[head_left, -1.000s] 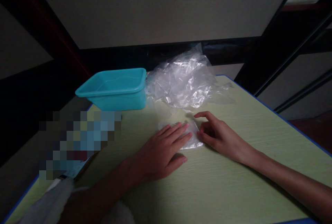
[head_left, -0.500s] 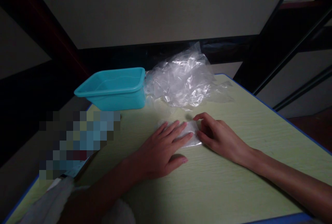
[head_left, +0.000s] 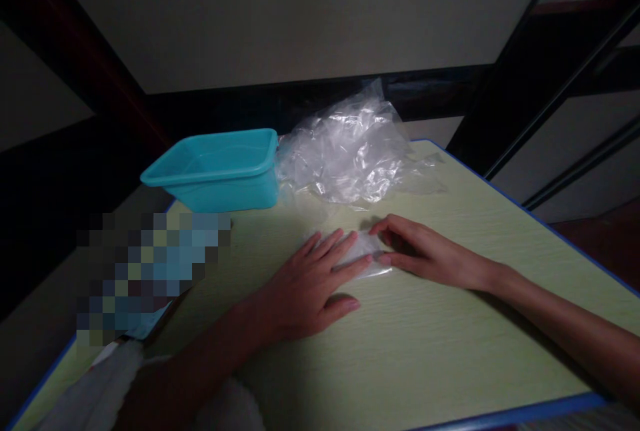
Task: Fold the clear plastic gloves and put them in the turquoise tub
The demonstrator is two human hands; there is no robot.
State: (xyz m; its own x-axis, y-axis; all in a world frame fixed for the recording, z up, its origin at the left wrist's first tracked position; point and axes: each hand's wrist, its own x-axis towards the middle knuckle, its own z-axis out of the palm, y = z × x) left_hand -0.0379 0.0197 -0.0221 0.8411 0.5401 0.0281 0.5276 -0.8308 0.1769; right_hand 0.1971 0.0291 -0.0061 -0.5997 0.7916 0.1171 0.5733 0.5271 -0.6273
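A small folded clear plastic bag (head_left: 361, 250) lies flat on the table. My left hand (head_left: 313, 288) is spread palm-down over its left part, the fingertips pressing on it and the thumb resting apart on the tabletop. At the bag's right edge is my right hand (head_left: 425, 254), its index finger and thumb touching the plastic with a gap between them. The other fingers of that hand curl under and are partly hidden. Beneath my left palm, part of the bag cannot be seen.
Behind my hands lies a crumpled heap of clear plastic bags (head_left: 350, 151). A turquoise plastic basin (head_left: 227, 184) stands left of it, near the back edge. A blurred-out flat object (head_left: 155, 278) lies at the left. The pale table (head_left: 450, 344) has a blue edge.
My right hand's thumb and index finger have shifted slightly at the bag's right edge, and its wrist has straightened a little. My left hand stays in place on the bag.
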